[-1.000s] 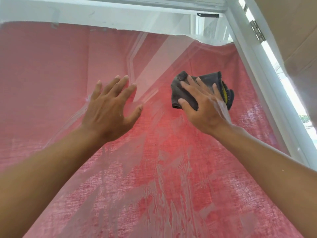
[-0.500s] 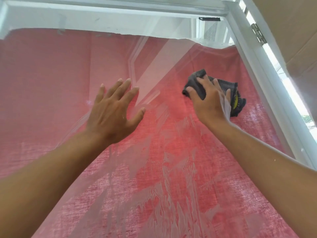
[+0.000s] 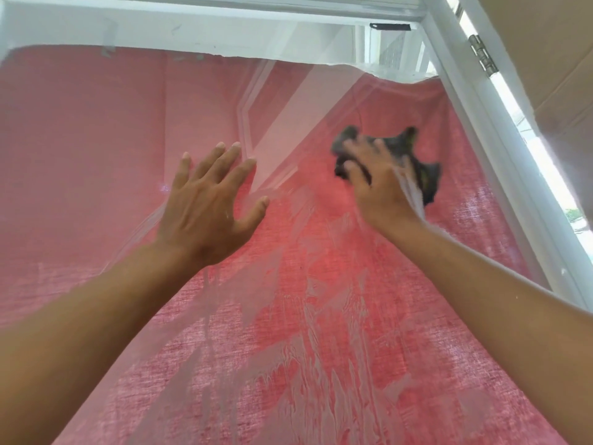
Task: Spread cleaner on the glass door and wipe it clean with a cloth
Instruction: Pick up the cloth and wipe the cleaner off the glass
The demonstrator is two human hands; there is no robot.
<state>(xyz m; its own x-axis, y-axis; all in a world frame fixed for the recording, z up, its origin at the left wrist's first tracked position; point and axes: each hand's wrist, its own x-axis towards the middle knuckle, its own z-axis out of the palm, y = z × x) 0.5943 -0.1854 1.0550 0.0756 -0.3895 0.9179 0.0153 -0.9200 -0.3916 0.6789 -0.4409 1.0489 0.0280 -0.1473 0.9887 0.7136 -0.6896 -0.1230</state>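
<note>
The glass door (image 3: pixel 96 149) fills the view, with a red curtain behind it. Whitish cleaner streaks (image 3: pixel 308 354) run down the lower middle of the pane. My right hand (image 3: pixel 380 184) presses a dark grey cloth (image 3: pixel 423 175) flat against the glass at the upper right; both are blurred by motion. My left hand (image 3: pixel 205 203) rests flat on the pane to the left of it, fingers spread, holding nothing.
The white door frame (image 3: pixel 481 130) runs along the top and down the right side, with a metal hinge (image 3: pixel 483 56) near the top right. A cardboard sheet (image 3: pixel 552 59) covers the far right. Bright daylight shows in the gap beside the frame.
My right hand slid the cloth to the right and slightly down, then back up and left across the glass. My left hand stayed in nearly the same spot.
</note>
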